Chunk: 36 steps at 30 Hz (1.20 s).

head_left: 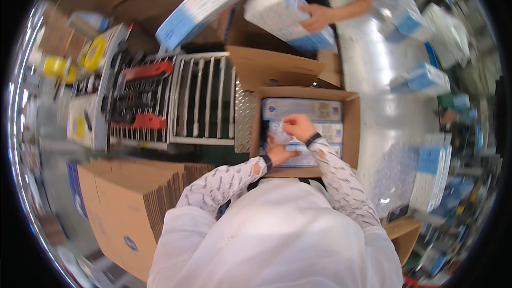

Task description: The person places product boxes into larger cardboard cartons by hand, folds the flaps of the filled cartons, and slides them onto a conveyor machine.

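An open cardboard carton point(350, 133) stands right in front of me, with several blue-and-white packs point(304, 109) lying flat in rows inside it. My left hand point(278, 153) is at the carton's near left, its fingers spread over the nearer packs. Above those packs, my right hand point(300, 127) is closed in a pinch on a small piece of clear plastic point(280, 131). That plastic hangs between the two hands; its exact shape is hard to make out.
Opposite me, a co-worker's hand point(318, 17) grips a blue-and-white box point(288, 13); another box point(205, 5) is tilted beside it. A roller conveyor point(202, 98) lies left, flattened cartons point(125, 197) near left. More packs point(426, 79) sit on the metal table point(368, 112) at right.
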Tool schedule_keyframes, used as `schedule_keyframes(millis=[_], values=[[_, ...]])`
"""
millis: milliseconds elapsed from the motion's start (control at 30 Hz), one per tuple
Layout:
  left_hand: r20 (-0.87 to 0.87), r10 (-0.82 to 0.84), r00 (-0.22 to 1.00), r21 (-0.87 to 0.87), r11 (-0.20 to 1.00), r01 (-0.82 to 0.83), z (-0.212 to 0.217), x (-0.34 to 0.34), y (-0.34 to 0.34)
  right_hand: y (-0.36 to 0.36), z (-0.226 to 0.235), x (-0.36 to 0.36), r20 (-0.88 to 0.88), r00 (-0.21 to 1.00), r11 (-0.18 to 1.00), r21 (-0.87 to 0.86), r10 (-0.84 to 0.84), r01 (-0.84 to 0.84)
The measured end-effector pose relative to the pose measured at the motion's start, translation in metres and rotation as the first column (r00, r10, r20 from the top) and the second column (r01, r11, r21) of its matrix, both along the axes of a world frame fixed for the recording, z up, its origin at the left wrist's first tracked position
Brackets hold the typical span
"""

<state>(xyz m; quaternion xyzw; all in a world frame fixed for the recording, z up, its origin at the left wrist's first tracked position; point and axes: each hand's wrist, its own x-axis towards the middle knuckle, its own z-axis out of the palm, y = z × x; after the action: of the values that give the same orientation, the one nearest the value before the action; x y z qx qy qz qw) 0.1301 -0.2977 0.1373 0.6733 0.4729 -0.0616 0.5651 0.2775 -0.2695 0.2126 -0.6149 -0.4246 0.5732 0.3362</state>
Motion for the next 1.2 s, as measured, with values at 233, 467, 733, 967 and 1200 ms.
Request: schedule_keyframes(millis=[233, 467, 733, 967, 1200], values=[[-0.048, -0.009, 0.999, -0.077, 0.997, 0.006, 0.040, -0.007, 0.007, 0.057, 0.014, -0.039, 0.216, 0.892, 0.916, -0.151, 0.396, -0.370], [0.200, 0.037, 0.979, 0.003, 0.999, -0.038, -0.041, 0.012, 0.001, 0.044, 0.008, -0.051, 0.240, 0.842, 0.747, 0.388, 0.483, -0.540], [0.498, 0.563, 0.660, -0.757, 0.653, 0.014, 0.124, -0.055, 0.024, -0.034, 0.062, 0.169, 0.295, 0.955, 0.836, 0.529, -0.020, -0.146], [-0.042, -0.264, 0.964, 0.507, 0.825, 0.248, 0.145, -0.097, -0.026, -0.141, 0.000, 0.186, 0.626, 0.726, 0.821, 0.232, 0.285, -0.522], [-0.265, -0.490, 0.831, 0.272, 0.788, 0.552, 0.098, 0.021, 0.062, -0.030, -0.013, 0.188, 0.113, 0.990, 0.996, -0.041, 0.087, -0.083]])
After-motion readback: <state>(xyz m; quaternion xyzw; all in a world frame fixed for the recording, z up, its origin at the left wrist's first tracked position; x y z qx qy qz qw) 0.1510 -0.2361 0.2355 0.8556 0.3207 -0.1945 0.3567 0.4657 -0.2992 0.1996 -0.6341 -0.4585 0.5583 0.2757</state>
